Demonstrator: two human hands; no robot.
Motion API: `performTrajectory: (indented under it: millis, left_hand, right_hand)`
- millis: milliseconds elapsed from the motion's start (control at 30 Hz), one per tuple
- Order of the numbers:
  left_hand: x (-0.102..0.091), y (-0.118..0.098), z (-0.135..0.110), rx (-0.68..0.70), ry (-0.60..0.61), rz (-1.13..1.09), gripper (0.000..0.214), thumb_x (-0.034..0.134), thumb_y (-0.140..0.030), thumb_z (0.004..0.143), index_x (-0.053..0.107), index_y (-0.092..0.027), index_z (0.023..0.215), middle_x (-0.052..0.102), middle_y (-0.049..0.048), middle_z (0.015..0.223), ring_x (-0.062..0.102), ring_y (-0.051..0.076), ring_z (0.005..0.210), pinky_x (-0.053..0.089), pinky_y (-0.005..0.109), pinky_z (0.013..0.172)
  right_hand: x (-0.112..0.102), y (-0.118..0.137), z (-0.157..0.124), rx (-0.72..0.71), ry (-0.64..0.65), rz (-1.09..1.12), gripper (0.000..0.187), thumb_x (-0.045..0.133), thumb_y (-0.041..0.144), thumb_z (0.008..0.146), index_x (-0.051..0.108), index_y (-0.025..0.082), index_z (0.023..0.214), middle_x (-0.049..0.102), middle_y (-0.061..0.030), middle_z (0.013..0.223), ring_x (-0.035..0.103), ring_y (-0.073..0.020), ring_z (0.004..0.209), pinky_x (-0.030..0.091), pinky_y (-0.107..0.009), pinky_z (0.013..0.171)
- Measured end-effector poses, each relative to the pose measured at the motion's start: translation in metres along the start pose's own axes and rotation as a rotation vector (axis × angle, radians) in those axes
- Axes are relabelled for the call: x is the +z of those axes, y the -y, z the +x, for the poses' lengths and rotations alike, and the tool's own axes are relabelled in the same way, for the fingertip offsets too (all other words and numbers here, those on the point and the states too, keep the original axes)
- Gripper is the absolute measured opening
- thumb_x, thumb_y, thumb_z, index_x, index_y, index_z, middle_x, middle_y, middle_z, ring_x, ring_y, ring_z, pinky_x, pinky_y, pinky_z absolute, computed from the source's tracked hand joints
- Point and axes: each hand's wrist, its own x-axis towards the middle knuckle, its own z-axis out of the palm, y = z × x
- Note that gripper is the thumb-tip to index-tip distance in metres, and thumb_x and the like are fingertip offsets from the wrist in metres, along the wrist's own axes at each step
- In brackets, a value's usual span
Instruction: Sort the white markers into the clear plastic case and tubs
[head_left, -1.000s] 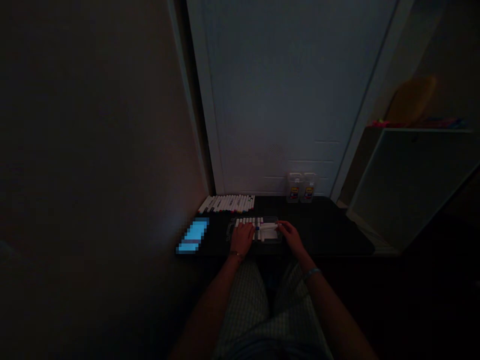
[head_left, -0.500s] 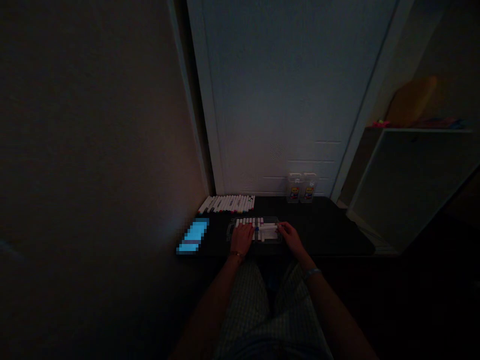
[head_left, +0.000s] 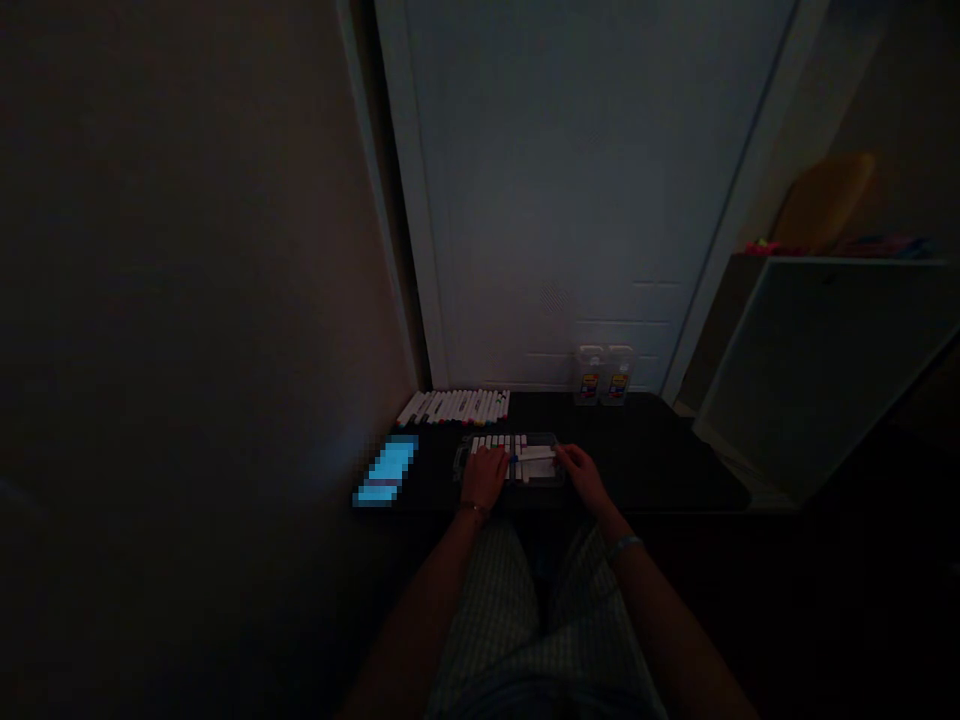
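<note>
The room is very dim. A clear plastic case (head_left: 459, 462) holding a row of white markers lies on the dark table (head_left: 660, 465) before me. My left hand (head_left: 484, 477) rests on the case's left part, fingers bent over the markers. My right hand (head_left: 583, 475) is at the case's right end and pinches one white marker (head_left: 537, 456) lying crosswise over the others. A second row of several white markers (head_left: 456, 407) lies loose on the table behind the case.
A glowing blue phone screen (head_left: 385, 472) lies left of the case. Two small clear boxes with labels (head_left: 603, 376) stand at the table's back edge against a white door (head_left: 570, 190). A white shelf unit (head_left: 817, 360) stands to the right.
Almost nothing has moved. My right hand and the crosswise marker have shifted very slightly.
</note>
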Motion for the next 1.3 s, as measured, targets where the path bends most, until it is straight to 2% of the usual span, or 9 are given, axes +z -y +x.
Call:
performTrajectory:
  millis: [133,300,400,567,700,1033,1300]
  left_hand:
    - [-0.0018,-0.0012,0.0002,0.005,0.012,0.005,0.029,0.031,-0.025,0.092,0.058,-0.018,0.086,0.062,0.0055,0.085,0.050,0.019,0.086,0.034,0.033,0.075]
    - [0.0000,-0.0011,0.0000,0.021,-0.006,-0.004,0.029,0.030,-0.025,0.092,0.057,-0.017,0.089,0.061,0.0053,0.086,0.050,0.019,0.087,0.034,0.032,0.077]
    - [0.0002,-0.0010,0.0001,0.024,-0.005,-0.012,0.029,0.030,-0.026,0.092,0.057,-0.017,0.089,0.061,0.0050,0.085,0.050,0.019,0.086,0.035,0.032,0.077]
    - [0.0008,0.0007,0.0000,0.005,-0.005,-0.009,0.030,0.029,-0.025,0.092,0.059,-0.017,0.089,0.062,0.0059,0.088,0.050,0.019,0.087,0.035,0.033,0.077]
    - [0.0015,0.0016,-0.0004,-0.019,-0.031,-0.011,0.029,0.031,-0.025,0.092,0.059,-0.017,0.091,0.062,0.0066,0.090,0.051,0.020,0.088,0.035,0.033,0.077]
    - [-0.0020,-0.0012,-0.0005,-0.033,-0.024,-0.008,0.031,0.030,-0.024,0.092,0.060,-0.017,0.094,0.063,0.0067,0.087,0.051,0.020,0.087,0.035,0.033,0.077]
    - [-0.0009,-0.0004,-0.0008,-0.030,-0.021,-0.017,0.029,0.032,-0.024,0.092,0.060,-0.017,0.093,0.063,0.0063,0.088,0.052,0.020,0.088,0.035,0.033,0.077]
  right_hand:
    - [0.0004,0.0042,-0.0015,0.008,-0.008,-0.029,0.040,0.052,0.060,0.073,0.056,0.021,0.064,0.057,0.0008,0.064,0.052,-0.0153,0.064,0.040,-0.024,0.059]
    - [0.0004,0.0047,-0.0025,-0.006,-0.017,-0.035,0.039,0.051,0.057,0.076,0.055,0.020,0.064,0.056,0.0012,0.064,0.051,-0.0147,0.064,0.040,-0.024,0.060]
    - [0.0004,0.0047,-0.0024,-0.008,-0.013,-0.007,0.038,0.050,0.056,0.076,0.057,0.021,0.066,0.058,0.0008,0.067,0.053,-0.0155,0.067,0.041,-0.025,0.062]
    - [0.0011,0.0043,-0.0003,0.012,-0.006,0.052,0.038,0.055,0.057,0.072,0.063,0.021,0.083,0.064,-0.0018,0.083,0.057,-0.0190,0.080,0.043,-0.028,0.070]
    - [0.0012,0.0017,0.0006,0.041,0.000,0.076,0.040,0.060,0.056,0.069,0.063,0.022,0.089,0.065,-0.0040,0.087,0.058,-0.0212,0.085,0.044,-0.031,0.075]
    - [0.0009,-0.0016,0.0013,0.023,-0.018,0.016,0.038,0.057,0.057,0.070,0.062,0.021,0.081,0.065,-0.0029,0.081,0.058,-0.0197,0.081,0.044,-0.031,0.075]
    - [0.0012,-0.0028,0.0016,0.019,0.001,0.044,0.036,0.057,0.054,0.072,0.062,0.021,0.084,0.065,-0.0033,0.084,0.058,-0.0199,0.083,0.044,-0.031,0.075]
